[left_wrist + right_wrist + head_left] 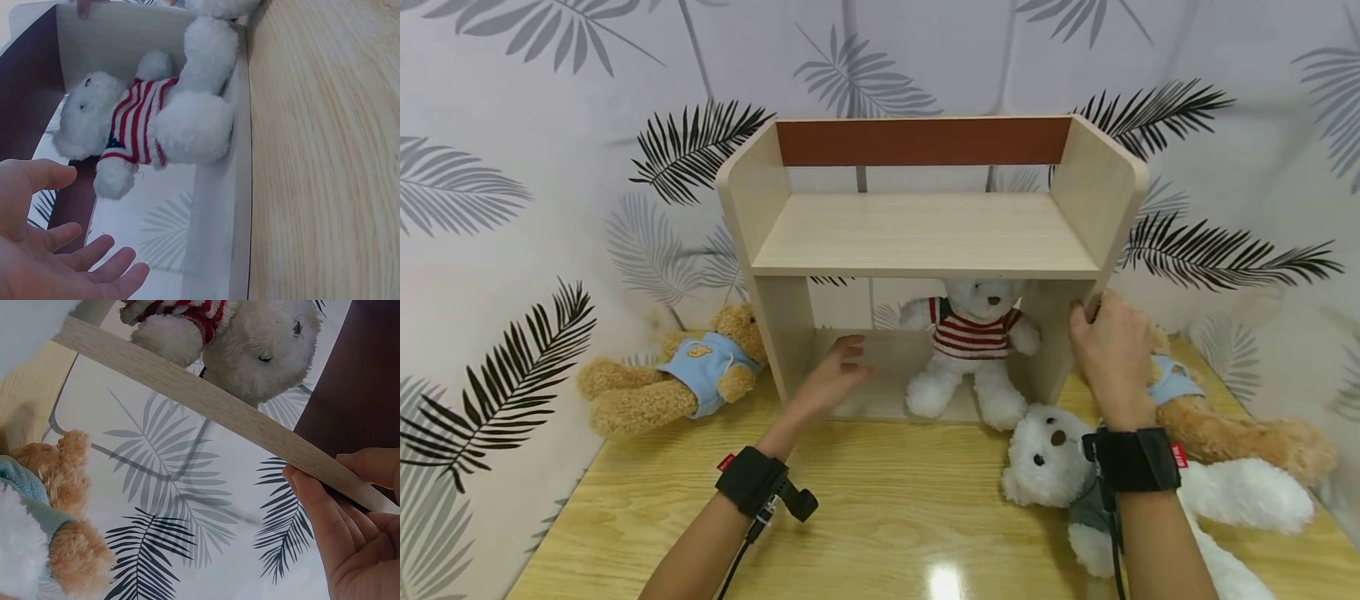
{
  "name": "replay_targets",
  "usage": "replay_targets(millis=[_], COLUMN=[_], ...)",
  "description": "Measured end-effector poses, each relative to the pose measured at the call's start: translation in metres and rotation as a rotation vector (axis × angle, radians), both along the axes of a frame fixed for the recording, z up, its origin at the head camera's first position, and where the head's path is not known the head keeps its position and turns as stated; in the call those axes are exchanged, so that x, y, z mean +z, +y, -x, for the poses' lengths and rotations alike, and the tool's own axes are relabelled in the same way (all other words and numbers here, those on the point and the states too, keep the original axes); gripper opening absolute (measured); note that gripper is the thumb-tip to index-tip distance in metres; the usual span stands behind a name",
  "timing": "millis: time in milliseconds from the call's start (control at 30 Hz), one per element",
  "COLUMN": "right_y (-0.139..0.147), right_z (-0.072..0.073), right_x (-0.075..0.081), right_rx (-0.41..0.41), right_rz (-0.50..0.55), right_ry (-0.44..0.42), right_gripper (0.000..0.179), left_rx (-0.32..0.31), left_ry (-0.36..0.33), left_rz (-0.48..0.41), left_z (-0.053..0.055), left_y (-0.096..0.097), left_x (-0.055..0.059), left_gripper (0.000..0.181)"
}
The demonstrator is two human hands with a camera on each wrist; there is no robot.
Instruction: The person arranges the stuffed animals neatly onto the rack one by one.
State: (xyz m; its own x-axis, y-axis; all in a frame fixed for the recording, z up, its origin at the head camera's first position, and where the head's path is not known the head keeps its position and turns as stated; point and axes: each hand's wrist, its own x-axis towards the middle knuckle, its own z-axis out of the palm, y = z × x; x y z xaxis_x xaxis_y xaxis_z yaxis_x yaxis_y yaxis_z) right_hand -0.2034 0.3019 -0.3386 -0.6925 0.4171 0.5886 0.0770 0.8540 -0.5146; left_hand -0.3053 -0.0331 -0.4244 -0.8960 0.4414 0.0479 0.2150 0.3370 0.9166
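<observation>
A white teddy bear [976, 342] in a red-and-white striped shirt sits in the lower compartment of a pale wooden shelf [925, 233], near its right side. My left hand [837, 373] reaches into that compartment, left of the bear; in the left wrist view its fingers [103, 265] are spread, apart from the bear and holding nothing. The right hand [1112, 350] grips the front edge of the shelf's right side panel. The right wrist view shows thumb and fingers [331, 531] on opposite faces of that panel [250, 425].
A brown teddy bear [707, 367] in a blue shirt lies left of the shelf. On the right lie a white bear [1052, 458] in a green top, partly behind my right forearm, and another brown bear [1217, 417]. All stand on a wood-grain table [880, 500] before a leaf-patterned backdrop [550, 167].
</observation>
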Motion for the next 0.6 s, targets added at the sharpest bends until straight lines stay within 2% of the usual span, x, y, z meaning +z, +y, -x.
replay_targets(millis=[433,600], right_y=[0.001,0.0], right_z=[0.001,0.001], right_x=[-0.001,-0.002], right_rx=[0.015,0.016], right_rz=[-0.006,-0.009], right_ry=[0.004,0.005], right_gripper=[0.031,0.032], left_rx=[0.063,0.06], left_ry=[0.004,0.023], left_rz=[-0.005,-0.019], left_z=[-0.002,-0.004], left_y=[-0.031,-0.038], left_x=[0.009,0.013], left_gripper=[0.063,0.062])
